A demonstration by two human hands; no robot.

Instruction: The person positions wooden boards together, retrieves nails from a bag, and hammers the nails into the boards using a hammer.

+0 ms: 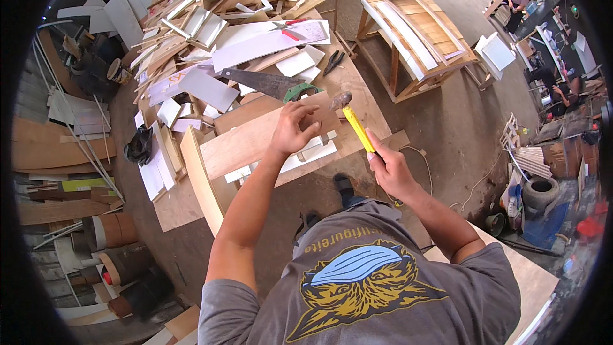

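Observation:
In my right hand point(394, 169) is a hammer with a yellow handle point(357, 129). Its dark metal head point(341, 100) is raised above the right end of a brown wooden board point(239, 144). My left hand point(297, 129) hovers by that board with curled fingers and the thumb apart; I see nothing in it. White strips point(290, 161) lie along the board's near side, and a curved plywood piece point(202, 176) stands at its left end. Just beyond my left hand lies a handsaw with a green handle point(301, 92) and a dark blade point(258, 83).
Wood and white board offcuts point(211, 9) are heaped beyond the worktable point(177, 211). Red-handled pliers point(290, 34) and black pliers point(333, 62) lie there. A wooden frame point(415, 45) stands far right. A cord point(431, 176) crosses the floor. Another person point(514, 0) sits in the distance.

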